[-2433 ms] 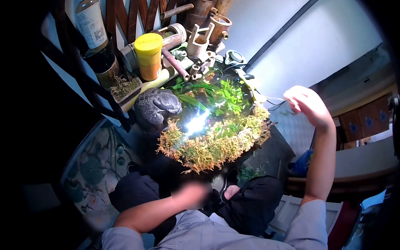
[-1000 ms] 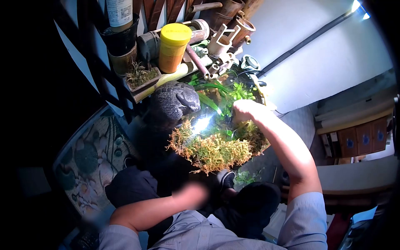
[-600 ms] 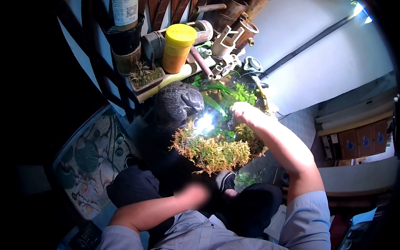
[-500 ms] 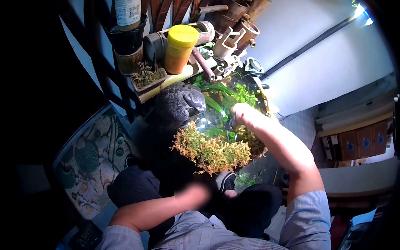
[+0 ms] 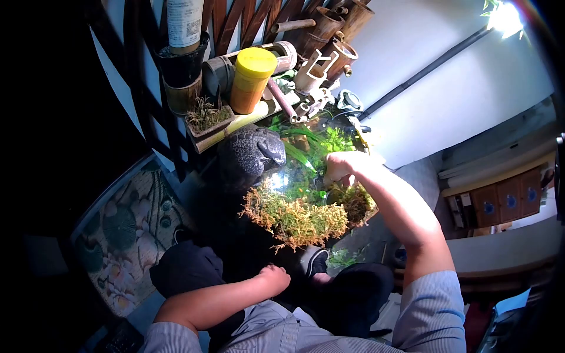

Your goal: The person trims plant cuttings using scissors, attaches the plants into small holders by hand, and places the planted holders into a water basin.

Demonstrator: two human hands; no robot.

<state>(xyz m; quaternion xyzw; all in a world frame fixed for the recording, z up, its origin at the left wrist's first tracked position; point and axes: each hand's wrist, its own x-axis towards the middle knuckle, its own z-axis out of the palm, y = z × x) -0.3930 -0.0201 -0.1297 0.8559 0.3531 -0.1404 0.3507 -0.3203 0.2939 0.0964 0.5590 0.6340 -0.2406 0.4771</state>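
My right hand (image 5: pixel 340 167) reaches over a planted water basin, its fingers curled downward among the green plants (image 5: pixel 337 141). Whatever its fingertips hold, if anything, is hidden. Long green leaves (image 5: pixel 301 157) lie just left of it in the water. Below it, a clump of yellow-green moss (image 5: pixel 306 222) hangs over the basin's near side. My left hand (image 5: pixel 275 279) rests closed in front of my body, below the moss and apart from it, with nothing visible in it. A dark, textured stone-like ornament (image 5: pixel 253 154) stands at the basin's left side.
A yellow-lidded orange jar (image 5: pixel 253 80) stands on a bamboo ledge behind the basin, beside a small planter (image 5: pixel 207 117). Bamboo tubes (image 5: pixel 322 29) and a white cut-out holder (image 5: pixel 316 72) crowd the back. A lamp (image 5: pixel 505 19) on a dark pole shines at upper right.
My right hand has shifted slightly down and its fingers now show more clearly. My left hand, blurred before, is now still and closed. The view has tilted slightly.
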